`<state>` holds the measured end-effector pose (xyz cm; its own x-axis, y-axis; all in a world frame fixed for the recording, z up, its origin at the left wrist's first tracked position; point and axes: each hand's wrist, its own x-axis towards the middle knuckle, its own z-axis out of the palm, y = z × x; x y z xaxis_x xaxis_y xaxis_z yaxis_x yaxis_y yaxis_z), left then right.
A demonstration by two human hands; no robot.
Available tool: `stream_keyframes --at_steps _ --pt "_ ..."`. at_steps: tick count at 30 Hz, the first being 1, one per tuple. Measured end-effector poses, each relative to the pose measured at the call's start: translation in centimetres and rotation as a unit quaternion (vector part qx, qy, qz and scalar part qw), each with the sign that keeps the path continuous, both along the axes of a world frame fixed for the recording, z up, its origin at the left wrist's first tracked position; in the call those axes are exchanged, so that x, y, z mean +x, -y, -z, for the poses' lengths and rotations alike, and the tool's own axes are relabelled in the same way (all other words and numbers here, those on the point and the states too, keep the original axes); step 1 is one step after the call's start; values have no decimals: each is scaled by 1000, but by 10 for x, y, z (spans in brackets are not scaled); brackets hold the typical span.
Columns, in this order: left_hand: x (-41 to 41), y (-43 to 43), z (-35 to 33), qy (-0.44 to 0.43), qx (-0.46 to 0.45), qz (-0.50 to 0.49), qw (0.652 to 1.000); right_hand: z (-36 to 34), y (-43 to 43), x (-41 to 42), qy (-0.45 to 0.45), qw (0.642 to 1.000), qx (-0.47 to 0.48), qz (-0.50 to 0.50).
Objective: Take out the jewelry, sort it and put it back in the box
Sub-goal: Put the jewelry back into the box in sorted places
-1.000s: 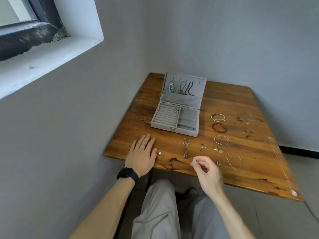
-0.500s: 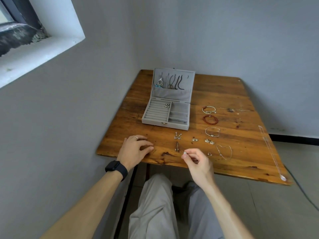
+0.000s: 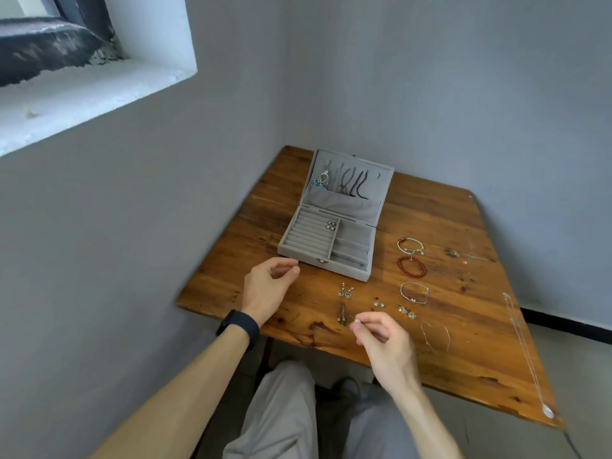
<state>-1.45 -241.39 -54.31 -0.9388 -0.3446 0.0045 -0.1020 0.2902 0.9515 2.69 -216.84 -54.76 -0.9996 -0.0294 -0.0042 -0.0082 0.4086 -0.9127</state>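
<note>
Right hand (image 3: pixel 384 339) is nearest, over the front edge of the table (image 3: pixel 463 366), thumb and forefinger pinching a pearl stud (image 3: pixel 356 321) just above the wood. Same pinch as a second ago, barely shifted. The change is on the left hand (image 3: pixel 268 283). A second ago it lies flat on the table with a second small pearl just beside it, then it curls over that spot. Now it is lifted, close to the front left corner of the jewelry box (image 3: pixel 323 261), fingers curled, thumb tip near forefinger. Can't tell if anything sits between them, too small. That pearl no longer shows where it lay, so my read is the left hand carries the mate and the pair goes in next. Past the hands, out on the table: dangly earrings (image 3: pixel 345 290), two small stud pairs (image 3: pixel 407 312), a thin chain (image 3: pixel 433 332), three bracelets (image 3: pixel 411 266) in a column right of the box, and a long necklace (image 3: pixel 526 352) along the right edge. The box is open with its lid (image 3: pixel 351 180) upright. One earring pair (image 3: pixel 330 224) sits in the ring rolls, and a pendant and cords hang in the lid. Most pieces are out, so put-back looks early.
</note>
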Motion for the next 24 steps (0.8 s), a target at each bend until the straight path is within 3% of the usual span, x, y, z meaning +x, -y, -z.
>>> stream_keyframes --at_steps 8,16,20,24 --pt "-4 -4 21 -22 -55 -63 996 -42 34 -103 -51 989 139 -27" --pt "-8 -7 31 -34 -72 -69 994 -58 83 -201 -151 917 352 -114" --pt "-7 -7 31 -34 -75 -66 994 -54 96 -216 -121 863 469 -145" --pt "-6 -6 29 -34 -77 -59 995 -49 101 -213 -102 854 490 -142"
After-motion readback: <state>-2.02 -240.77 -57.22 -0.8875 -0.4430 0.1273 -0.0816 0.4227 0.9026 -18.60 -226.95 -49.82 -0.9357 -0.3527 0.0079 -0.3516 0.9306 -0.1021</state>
